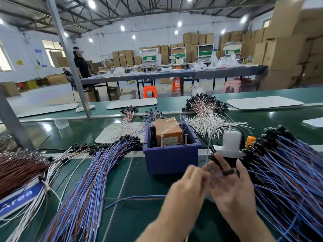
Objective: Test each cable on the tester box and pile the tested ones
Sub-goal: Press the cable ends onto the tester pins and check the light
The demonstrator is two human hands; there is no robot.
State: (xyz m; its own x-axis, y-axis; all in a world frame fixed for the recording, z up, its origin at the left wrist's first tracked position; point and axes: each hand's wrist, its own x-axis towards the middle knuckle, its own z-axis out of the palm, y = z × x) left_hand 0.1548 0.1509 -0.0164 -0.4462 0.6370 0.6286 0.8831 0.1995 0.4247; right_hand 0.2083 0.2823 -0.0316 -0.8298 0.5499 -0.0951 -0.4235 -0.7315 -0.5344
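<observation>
Work looks mid-run, with many cables left to test. One big pile lies left and another right, with the tester box far between them; I cannot tell which pile is tested. One cable lies across the straight, spread fingers of the right hand, near the box. The left hand curls at its wire, but blur hides any pinch.

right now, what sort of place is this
Probably a cable-assembly factory floor: heaps of cables on a long green workbench, cardboard boxes stacked high along the walls, and another long work table behind.
</observation>
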